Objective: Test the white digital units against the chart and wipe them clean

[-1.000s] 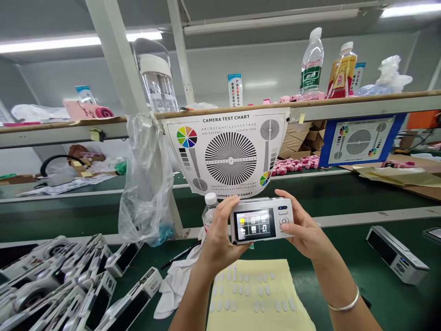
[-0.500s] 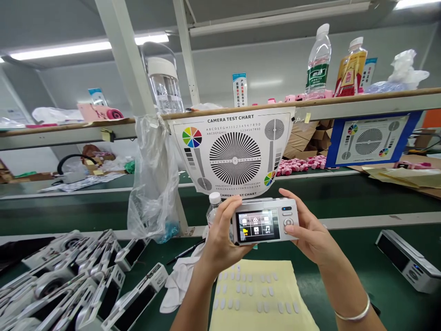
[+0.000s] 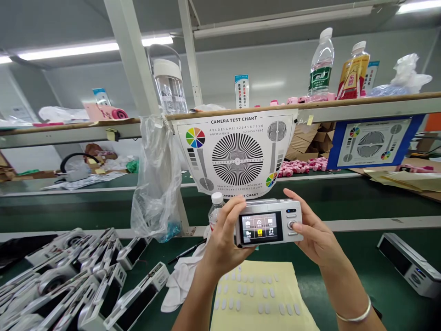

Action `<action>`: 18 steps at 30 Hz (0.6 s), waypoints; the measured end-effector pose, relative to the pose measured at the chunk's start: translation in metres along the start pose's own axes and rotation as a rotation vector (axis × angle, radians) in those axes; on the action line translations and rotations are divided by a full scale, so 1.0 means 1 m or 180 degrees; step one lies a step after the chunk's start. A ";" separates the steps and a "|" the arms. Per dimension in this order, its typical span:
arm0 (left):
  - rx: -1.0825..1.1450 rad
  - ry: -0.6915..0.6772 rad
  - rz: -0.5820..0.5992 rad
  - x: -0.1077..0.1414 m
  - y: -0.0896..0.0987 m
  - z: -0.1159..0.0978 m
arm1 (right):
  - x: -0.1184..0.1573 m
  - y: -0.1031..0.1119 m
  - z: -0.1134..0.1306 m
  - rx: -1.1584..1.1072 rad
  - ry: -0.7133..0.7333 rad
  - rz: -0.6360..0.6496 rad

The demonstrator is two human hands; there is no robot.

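Observation:
A silver digital camera is held up in front of me, its back screen lit with a menu of icons, a lower middle one highlighted yellow. My left hand grips its left end, fingers on top and thumb below. My right hand holds the right end, with the thumb on the round button pad and a finger along the top edge. Behind the camera hangs a camera test chart. Below lies a yellow sheet carrying rows of small pale oval pieces.
Several silver cameras are piled at the left; another camera lies at the right. A white cloth, a pen and a capped bottle are near my left hand. A plastic bag hangs from the shelf.
The yellow highlight on the screen has moved from the lower left icon to the lower middle one. Both hands keep hold of the camera; the view has shifted slightly.

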State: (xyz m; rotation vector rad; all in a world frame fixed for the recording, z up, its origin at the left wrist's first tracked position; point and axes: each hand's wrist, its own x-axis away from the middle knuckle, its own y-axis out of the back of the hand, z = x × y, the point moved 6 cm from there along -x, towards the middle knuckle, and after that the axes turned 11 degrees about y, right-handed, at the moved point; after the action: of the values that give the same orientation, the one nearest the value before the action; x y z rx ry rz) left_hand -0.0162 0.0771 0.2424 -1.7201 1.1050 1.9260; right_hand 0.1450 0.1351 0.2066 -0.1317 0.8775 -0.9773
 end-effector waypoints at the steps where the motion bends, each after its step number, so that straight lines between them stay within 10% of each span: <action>1: -0.0028 -0.0034 -0.0006 0.000 -0.001 -0.002 | 0.000 0.001 0.000 0.0016 0.0058 -0.0056; 18: -0.0252 0.0279 0.0309 0.004 -0.014 0.016 | -0.006 0.007 -0.009 0.1060 0.0184 -0.0419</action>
State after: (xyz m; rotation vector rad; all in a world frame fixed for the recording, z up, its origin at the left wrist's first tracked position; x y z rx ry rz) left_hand -0.0184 0.0969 0.2333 -1.8403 1.1782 1.9941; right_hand 0.1416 0.1462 0.2015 0.1249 0.7538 -1.2420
